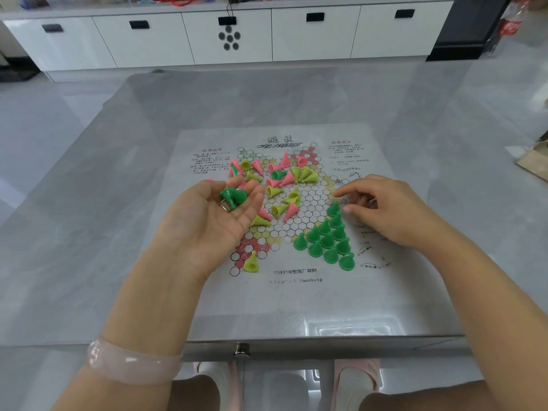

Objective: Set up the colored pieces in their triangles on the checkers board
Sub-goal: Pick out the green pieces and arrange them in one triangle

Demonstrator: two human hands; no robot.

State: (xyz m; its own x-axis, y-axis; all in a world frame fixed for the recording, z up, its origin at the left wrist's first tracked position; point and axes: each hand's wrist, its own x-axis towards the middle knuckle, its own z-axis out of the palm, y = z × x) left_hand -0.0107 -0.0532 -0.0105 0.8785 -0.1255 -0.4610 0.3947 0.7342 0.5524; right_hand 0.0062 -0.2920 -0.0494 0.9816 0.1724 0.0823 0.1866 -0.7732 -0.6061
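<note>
A grey surface (118, 203) is carrying a white board (296, 292), which is lying flat near the front edge, toward the right side. On the board, ten green pieces (327, 241) are standing upright close together in the triangle at its front right part. A loose pile of pink, yellow and green pieces (281, 185) is lying mixed over the middle and far part of the board, most of them on their sides. One yellow piece (251, 264) is lying alone in the pink triangle at the front left part. The left hand (213, 221) is lying palm up over the left part of the board, fingers relaxed, carrying a few green pieces (232, 197) in the palm. The right hand (382, 209) is hovering at the tip of the green triangle, fingers bent; I cannot tell if it is pinching something.
</note>
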